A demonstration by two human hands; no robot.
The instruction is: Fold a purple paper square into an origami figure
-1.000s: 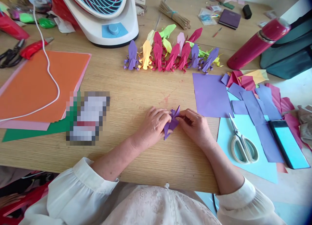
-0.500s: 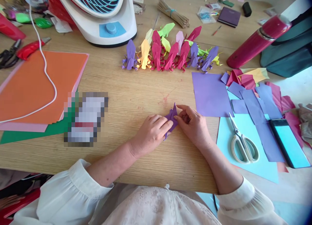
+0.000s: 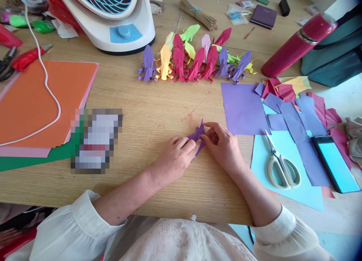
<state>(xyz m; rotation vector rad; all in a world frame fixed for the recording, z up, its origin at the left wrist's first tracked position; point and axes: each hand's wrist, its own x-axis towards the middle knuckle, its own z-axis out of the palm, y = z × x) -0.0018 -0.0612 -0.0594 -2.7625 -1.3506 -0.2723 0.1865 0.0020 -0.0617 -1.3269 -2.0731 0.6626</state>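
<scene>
A small folded purple paper piece [image 3: 198, 132] with a pointed tip lies low over the wooden table in front of me. My left hand [image 3: 175, 155] presses over its lower left part, fingers closed on it and hiding much of the folds. At its right edge, my right hand [image 3: 222, 144] pinches the paper between thumb and fingertips. Further back stands a row of folded paper figures [image 3: 179, 63] in purple, yellow, red, pink and green. To the right of my right hand lies a flat purple sheet [image 3: 244, 110].
White-handled scissors [image 3: 281, 170] rest on a light blue sheet [image 3: 299, 198], beside purple scraps [image 3: 294, 125] and a phone [image 3: 335, 163]. A blurred-out phone [image 3: 97, 140] and orange paper [image 3: 45, 102] lie left. Behind are a white fan [image 3: 124, 31] and a red flask [image 3: 299, 44].
The purple piece is turned slightly, with more of its left part showing above my left fingers. Both hands stay on it. The whole view has shifted a little.
</scene>
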